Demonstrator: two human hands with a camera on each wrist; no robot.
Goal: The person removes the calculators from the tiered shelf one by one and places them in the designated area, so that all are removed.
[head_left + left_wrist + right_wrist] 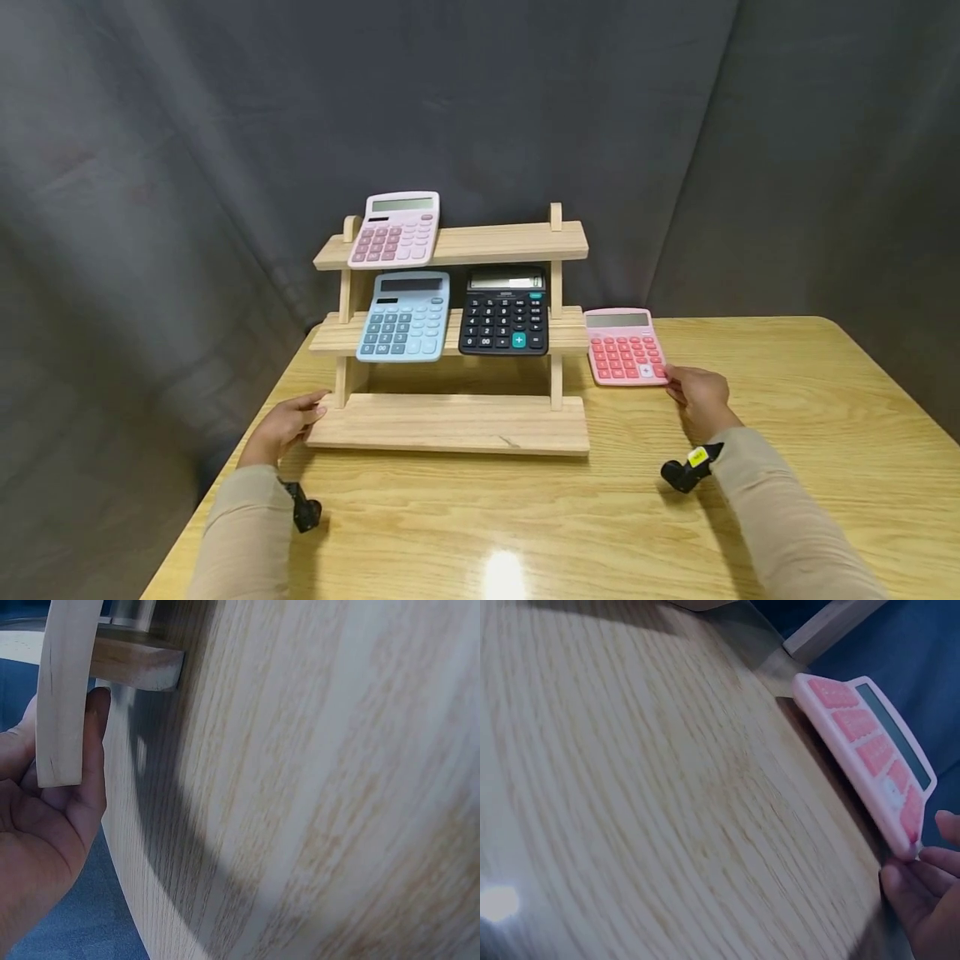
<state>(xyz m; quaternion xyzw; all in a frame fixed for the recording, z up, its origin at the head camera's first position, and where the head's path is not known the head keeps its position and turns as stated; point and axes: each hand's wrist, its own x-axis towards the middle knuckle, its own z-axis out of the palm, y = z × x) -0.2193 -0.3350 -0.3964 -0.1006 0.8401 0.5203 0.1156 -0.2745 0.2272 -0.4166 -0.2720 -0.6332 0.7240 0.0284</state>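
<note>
Your left hand (283,425) grips the wooden shelf (450,423) low on its left side. Your right hand (702,398) pinches the bright pink calculator (624,354) by one corner.

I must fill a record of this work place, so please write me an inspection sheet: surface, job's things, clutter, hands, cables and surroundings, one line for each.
Surface: wood-grain table, with a bright glare spot low in the head view.
Job's things: wooden stand; pale pink calculator on its top shelf; blue calculator and black calculator on its middle shelf; red-keyed pink calculator to the right of the stand.
Clutter: nothing seen.
Hands: left hand grips the left end of the bottom shelf; right hand pinches a lower corner of the red-keyed calculator.
Cables: nothing seen.
Surroundings: dark grey curtain behind the table.
</note>
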